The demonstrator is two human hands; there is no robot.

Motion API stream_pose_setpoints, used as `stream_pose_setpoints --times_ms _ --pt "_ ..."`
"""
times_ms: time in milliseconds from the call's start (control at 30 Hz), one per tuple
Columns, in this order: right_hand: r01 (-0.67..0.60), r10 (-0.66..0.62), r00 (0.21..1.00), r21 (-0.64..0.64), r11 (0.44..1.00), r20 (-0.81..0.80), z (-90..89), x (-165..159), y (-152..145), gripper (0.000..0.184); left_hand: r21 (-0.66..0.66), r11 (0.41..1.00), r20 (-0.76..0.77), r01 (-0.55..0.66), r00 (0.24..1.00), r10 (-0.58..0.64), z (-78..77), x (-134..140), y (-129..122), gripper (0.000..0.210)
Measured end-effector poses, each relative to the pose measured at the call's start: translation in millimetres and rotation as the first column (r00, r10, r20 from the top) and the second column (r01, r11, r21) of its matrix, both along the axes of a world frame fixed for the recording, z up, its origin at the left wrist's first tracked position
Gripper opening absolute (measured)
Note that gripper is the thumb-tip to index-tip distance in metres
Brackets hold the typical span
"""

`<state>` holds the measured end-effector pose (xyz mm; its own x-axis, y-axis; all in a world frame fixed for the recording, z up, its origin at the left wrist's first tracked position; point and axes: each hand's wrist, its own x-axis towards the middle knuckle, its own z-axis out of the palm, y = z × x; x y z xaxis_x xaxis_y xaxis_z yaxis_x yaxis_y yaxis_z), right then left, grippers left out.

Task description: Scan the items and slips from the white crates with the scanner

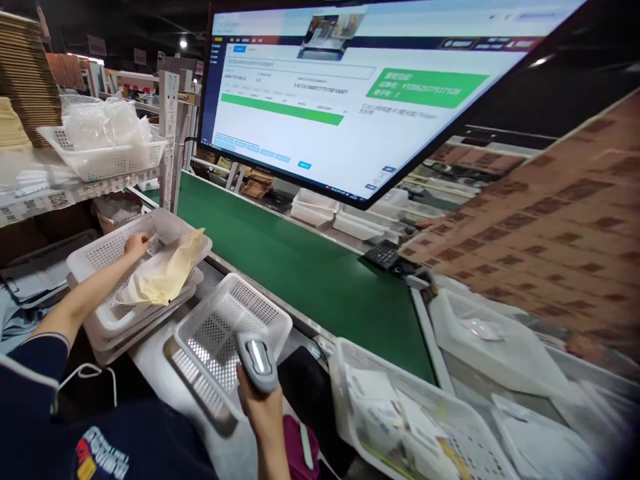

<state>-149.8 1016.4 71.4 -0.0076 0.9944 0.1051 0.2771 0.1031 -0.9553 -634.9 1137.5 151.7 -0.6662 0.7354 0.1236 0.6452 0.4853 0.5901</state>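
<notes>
The yellow mailer bag [163,273] lies in the top white basket [107,250], the left hand [136,245] closed on its upper edge. The right hand [260,400] grips a handheld scanner [256,360] above an empty tilted basket [227,333]; the bag is not yet lifted out

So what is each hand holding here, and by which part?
The right hand holds a grey barcode scanner by its handle. The left hand rests in the stacked white basket beside a yellowish bag; whether it holds anything cannot be told.

Warehouse packing station: green conveyor belt [310,267], order monitor [350,93], stacked cardboard boxes [545,227], plastic baskets [225,333].
</notes>
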Motion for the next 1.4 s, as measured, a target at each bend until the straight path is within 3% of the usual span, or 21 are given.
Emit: stream_pose_setpoints --times_ms 100,167,267,333,433,533,600,667,733,833,967,1067,1167,1300,1400 --pt "-0.227 0.173 0.964 0.29 0.93 0.201 54.2 -26 18 0.018 0.145 0.983 -0.065 0.108 0.993 -0.1 41.5 17 9 0.027" --pt "-0.334 0.17 0.904 0.398 0.855 0.393 90.1 -43 29 0.023 0.257 0.937 -0.098 0.237 0.971 -0.219 68.4 39 12 0.03" --pt "-0.417 0.103 0.798 0.421 0.806 0.593 127.8 -66 41 0.036 0.368 0.811 -0.119 0.455 0.888 -0.444 95.0 84 11 0.029" --pt "-0.42 0.069 0.755 0.4 0.815 0.652 136.2 -73 45 0.037 0.353 0.749 -0.121 0.561 0.821 -0.558 101.3 116 9 0.027" --pt "-0.379 0.046 0.739 0.357 0.854 0.673 124.7 -64 44 0.038 0.202 0.719 -0.087 0.665 0.743 -0.664 96.8 159 7 0.025" --pt "-0.333 0.08 0.738 0.258 0.907 0.67 94.3 -38 35 0.038 -0.107 0.672 -0.078 0.732 0.668 -0.74 86.2 183 7 0.036" --pt "-0.302 0.139 0.733 0.135 0.944 0.666 70.3 -20 27 0.035 -0.324 0.677 -0.174 0.661 0.662 -0.729 82.4 185 6 0.066" --pt "-0.268 0.207 0.724 -0.008 0.963 0.658 47.5 -6 20 0.03 -0.5 0.714 -0.241 0.49 0.713 -0.659 83.7 176 3 0.093" --pt "-0.242 0.255 0.717 -0.112 0.964 0.649 29.1 5 17 0.026 -0.62 0.702 -0.22 0.35 0.782 -0.583 90.0 160 0 0.082" --pt "-0.243 0.268 0.744 -0.125 0.962 0.612 15.8 14 22 0.027 -0.656 0.676 -0.183 0.336 0.798 -0.574 104.9 139 -8 0.036" --pt "-0.284 0.249 0.862 0.013 0.959 0.442 29.5 24 45 0.027 -0.585 0.738 -0.309 0.336 0.749 -0.586 120.4 145 -30 0.037" --pt "-0.277 0.23 0.926 0.126 0.953 0.301 55.2 37 59 0.032 -0.553 0.718 -0.375 0.423 0.643 -0.668 113.0 179 -54 0.038" --pt "-0.284 0.241 0.933 0.138 0.949 0.266 81.6 50 68 0.041 -0.554 0.648 -0.374 0.522 0.539 -0.754 85.1 219 -75 0.036" --pt "-0.315 0.309 0.881 -0.043 0.948 0.359 98.9 58 78 0.04 -0.599 0.541 -0.291 0.591 0.469 -0.834 34.4 250 -91 0.038" --pt "-0.357 0.44 0.844 -0.292 0.888 0.306 93.5 55 90 0.03 -0.64 0.502 -0.244 0.582 0.465 -0.851 3.0 252 -95 0.042"
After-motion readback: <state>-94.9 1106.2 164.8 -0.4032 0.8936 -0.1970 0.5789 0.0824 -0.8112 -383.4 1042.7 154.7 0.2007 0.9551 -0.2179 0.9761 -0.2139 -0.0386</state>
